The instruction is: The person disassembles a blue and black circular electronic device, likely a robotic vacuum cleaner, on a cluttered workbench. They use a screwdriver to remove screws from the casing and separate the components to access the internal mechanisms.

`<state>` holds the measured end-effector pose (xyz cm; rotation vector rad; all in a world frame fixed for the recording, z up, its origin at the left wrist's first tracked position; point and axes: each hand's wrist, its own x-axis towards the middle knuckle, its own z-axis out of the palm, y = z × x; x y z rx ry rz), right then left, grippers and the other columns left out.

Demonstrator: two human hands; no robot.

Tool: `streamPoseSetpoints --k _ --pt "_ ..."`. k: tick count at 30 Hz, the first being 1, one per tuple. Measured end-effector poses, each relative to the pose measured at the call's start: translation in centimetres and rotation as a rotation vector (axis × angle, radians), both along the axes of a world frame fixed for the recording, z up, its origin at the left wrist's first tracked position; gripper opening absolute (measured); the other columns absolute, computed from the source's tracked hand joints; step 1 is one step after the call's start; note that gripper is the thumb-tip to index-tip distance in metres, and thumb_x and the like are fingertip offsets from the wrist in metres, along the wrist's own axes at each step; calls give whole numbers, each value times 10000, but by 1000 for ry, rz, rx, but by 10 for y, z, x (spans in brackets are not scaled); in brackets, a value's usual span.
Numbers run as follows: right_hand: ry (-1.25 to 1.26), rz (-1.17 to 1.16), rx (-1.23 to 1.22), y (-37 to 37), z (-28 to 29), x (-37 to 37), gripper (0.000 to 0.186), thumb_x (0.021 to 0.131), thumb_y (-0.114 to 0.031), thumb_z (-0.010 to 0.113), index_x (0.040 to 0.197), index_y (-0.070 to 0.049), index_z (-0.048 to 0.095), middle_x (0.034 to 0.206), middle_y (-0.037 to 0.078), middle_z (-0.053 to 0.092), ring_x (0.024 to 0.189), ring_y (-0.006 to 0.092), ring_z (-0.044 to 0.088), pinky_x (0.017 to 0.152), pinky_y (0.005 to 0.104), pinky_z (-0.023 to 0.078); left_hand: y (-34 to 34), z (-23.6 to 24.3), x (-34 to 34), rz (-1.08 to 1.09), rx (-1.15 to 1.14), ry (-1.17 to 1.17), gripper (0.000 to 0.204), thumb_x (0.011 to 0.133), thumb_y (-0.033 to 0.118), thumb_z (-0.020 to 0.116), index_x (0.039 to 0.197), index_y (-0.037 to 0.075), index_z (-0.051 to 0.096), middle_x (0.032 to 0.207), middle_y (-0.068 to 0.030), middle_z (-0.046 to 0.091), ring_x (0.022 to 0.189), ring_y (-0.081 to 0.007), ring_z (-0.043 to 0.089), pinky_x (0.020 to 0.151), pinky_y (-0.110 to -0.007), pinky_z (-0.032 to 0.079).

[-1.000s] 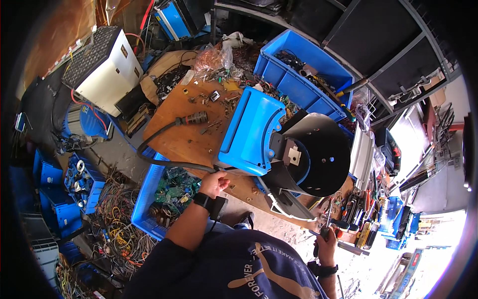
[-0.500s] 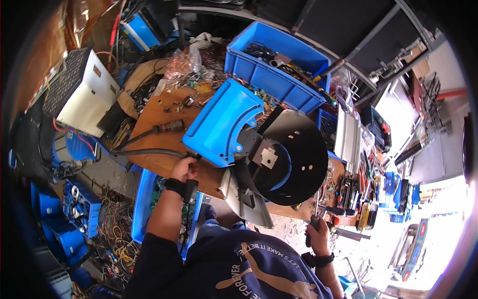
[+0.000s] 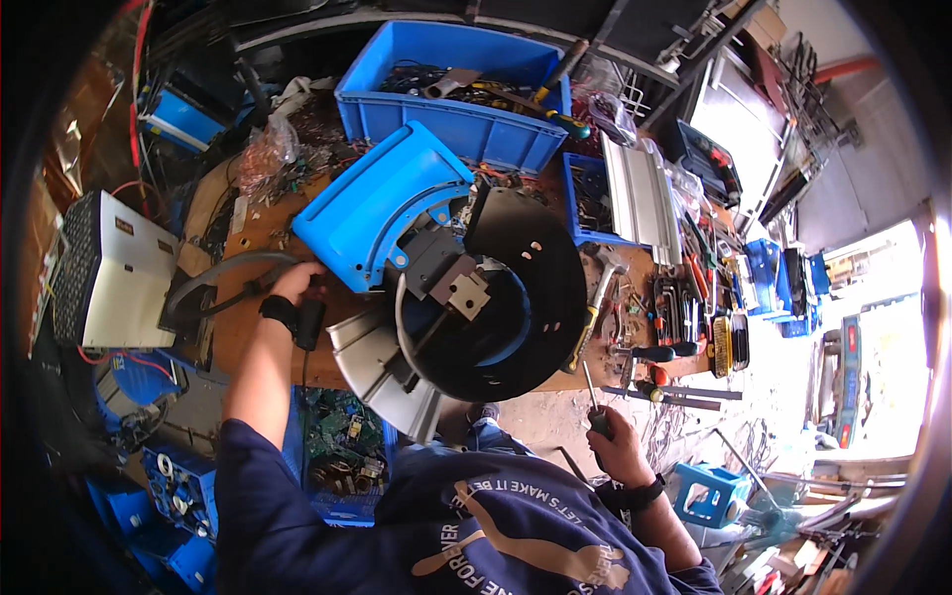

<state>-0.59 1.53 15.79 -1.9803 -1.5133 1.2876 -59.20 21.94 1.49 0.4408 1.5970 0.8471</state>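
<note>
A machine with a bright blue curved housing (image 3: 382,203) and a large black round guard (image 3: 550,297) lies on the wooden bench. A pale metal block (image 3: 469,295) sits at its middle, and a silvery ribbed metal plate (image 3: 372,372) juts from its near side. My left hand (image 3: 297,285) is closed at the housing's left edge, around the end of a thick black cable (image 3: 233,266); its fingertips are partly hidden. Beyond the bench's front edge, my right hand (image 3: 620,448) grips a screwdriver (image 3: 591,385) by its dark handle, with the shaft pointing up and the tip apart from the machine.
Behind the machine stands a blue crate (image 3: 446,119) of scrap parts. A hammer (image 3: 598,307) lies right of the guard, with pliers, hex keys and a yellow brush (image 3: 731,345) farther right. A white-sided box (image 3: 124,273) stands left; a blue bin (image 3: 342,506) of circuit boards sits below.
The view has swung, so the bench sits farther left. My right hand has drawn the screwdriver away from the tools at the bench's right. My left hand stays at the housing's edge.
</note>
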Motion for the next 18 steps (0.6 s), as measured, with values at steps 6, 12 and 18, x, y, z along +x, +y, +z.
streamPoseSetpoints --k 6,12,18 --pt "-27 -52 -50 -18 11 -1 438 847 -97 681 1255 7 556 1062 159 667 967 230 645 849 341 502 54 18 -5 -124 114 171 221 922 187 519 998 28 653 851 -153 679 633 -285 658 547 -410 564" --pt "-17 -25 -76 -16 6 -12 427 845 -102 684 1244 -9 566 1042 149 666 927 223 647 824 336 506 52 3 -58 -256 188 349 338 923 214 565 1122 -41 662 1017 -181 697 861 -254 685 718 -363 549" --pt "45 8 6 4 1 -29 427 856 -99 672 1252 14 560 1040 173 683 967 230 664 844 337 510 -35 103 -40 -22 234 97 504 936 349 618 1338 58 532 1204 -156 633 995 -282 674 789 -425 560"
